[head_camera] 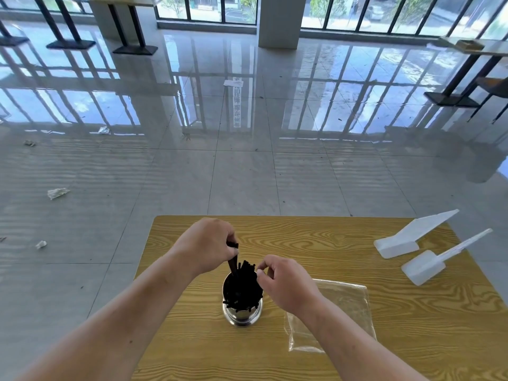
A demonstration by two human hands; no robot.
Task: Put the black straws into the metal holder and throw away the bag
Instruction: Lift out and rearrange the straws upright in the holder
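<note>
A shiny metal holder stands upright near the middle of the wooden table. It is full of black straws that stick out of its mouth. My left hand is above the holder's left rim, pinching a few black straws whose lower ends reach into the holder. Over the right rim my right hand has thumb and forefinger pinched together at the straw tips; whether it holds one I cannot tell. A clear plastic bag lies flat on the table, right of the holder and partly under my right forearm.
Two white plastic scoops lie at the table's far right. Beyond the table is a glossy tiled floor with scraps of paper. Other tables and a chair stand far off by the windows.
</note>
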